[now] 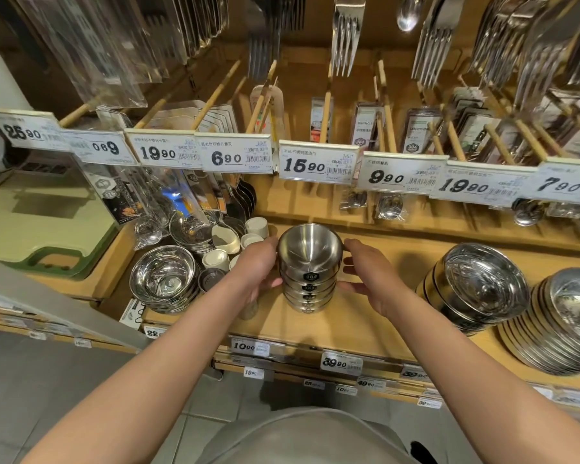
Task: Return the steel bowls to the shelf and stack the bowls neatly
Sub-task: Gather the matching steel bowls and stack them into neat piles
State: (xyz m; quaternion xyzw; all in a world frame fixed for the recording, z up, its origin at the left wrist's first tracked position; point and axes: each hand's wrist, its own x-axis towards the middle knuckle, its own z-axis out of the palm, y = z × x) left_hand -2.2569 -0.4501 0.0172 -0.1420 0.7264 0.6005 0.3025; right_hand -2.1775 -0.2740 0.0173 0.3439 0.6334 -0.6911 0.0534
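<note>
- While both arms reach in from the bottom of the frame, a stack of small shiny steel bowls (309,269) stands upright on the light wooden shelf (375,316) in the middle of the frame.
- The left hand (260,267) is on the left side of the stack, with its fingers curled around the bowls.
- The right hand (370,274) is just beside the right side of the stack, with its fingers loose and spread. I cannot tell if they touch the bowls.
- Each bowl in the stack has a small black label facing the camera.
- To the left sits a pile of wider shiny steel bowls (163,279), with small white cups (257,226) near it.
- At the right edge of the frame, two tilted piles of big steel bowls (482,283) lean on the same shelf.
- White price tags (317,161) run across the frame above the bowls.
- Steel forks (347,38) hang at the top.
</note>
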